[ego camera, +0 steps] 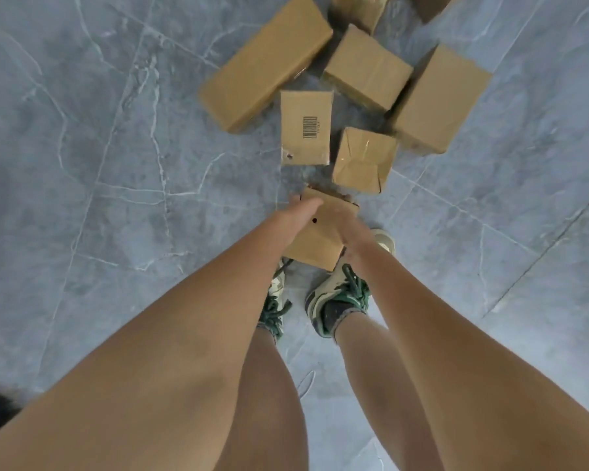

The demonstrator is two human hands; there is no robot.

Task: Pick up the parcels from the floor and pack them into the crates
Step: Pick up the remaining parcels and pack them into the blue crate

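Observation:
A small brown cardboard parcel (320,236) sits just in front of my feet, held from both sides. My left hand (295,217) grips its left edge, thumb lying across the top. My right hand (352,237) grips its right edge, fingers wrapped round the side. Whether the parcel touches the floor cannot be told. Beyond it lie more brown parcels on the grey floor: one with a barcode (306,128), a crumpled taped one (364,160), a long one (266,62), and two larger boxes (368,68) (439,98). No crate is in view.
The floor is grey marbled tile (116,147), bare to the left and right of the parcel pile. My shoes with green laces (337,299) stand right behind the held parcel. More parcels are cut off at the top edge (357,8).

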